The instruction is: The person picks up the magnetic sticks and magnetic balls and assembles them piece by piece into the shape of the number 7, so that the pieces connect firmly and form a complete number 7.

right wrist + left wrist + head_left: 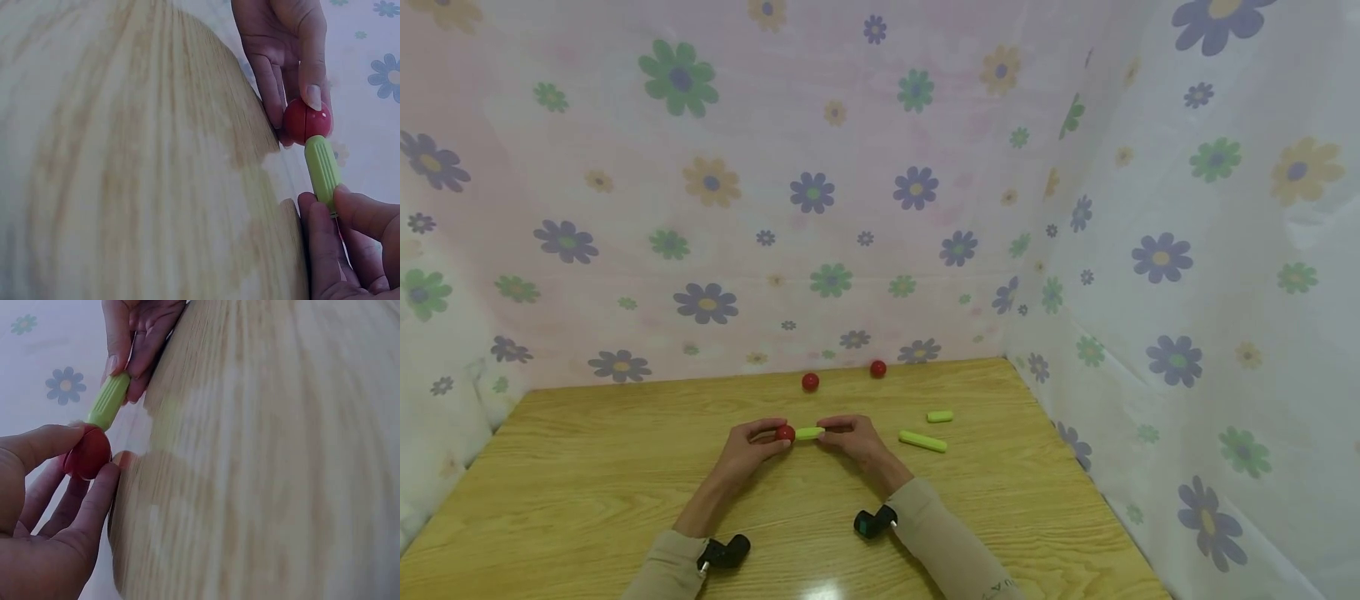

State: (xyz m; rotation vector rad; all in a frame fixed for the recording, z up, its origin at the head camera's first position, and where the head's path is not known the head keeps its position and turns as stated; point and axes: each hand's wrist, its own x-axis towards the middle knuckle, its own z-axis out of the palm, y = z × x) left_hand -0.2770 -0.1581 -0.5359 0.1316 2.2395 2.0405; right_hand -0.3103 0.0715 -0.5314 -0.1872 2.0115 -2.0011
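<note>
Thumb and fingers of my left hand point(748, 450) grip a red ball point(785, 433), which shows a seam line in the right wrist view. One end of a ribbed light-green stick point(322, 169) meets the ball. My right hand point(854, 440) pinches the stick's other end between thumb and fingers. Both hands are low over the wooden table, the stick bridging the gap between them. In the left wrist view the ball point(89, 453) is partly covered by the left fingers. Whether the stick is fixed into the ball cannot be told.
Two more red balls lie near the table's back edge, one left point(810, 382) and one right point(878, 369). Right of my hands lie a short green stick point(940, 417) and a longer one point(922, 442). Flower-patterned cloth point(760, 275) hangs behind the wooden table point(587, 467).
</note>
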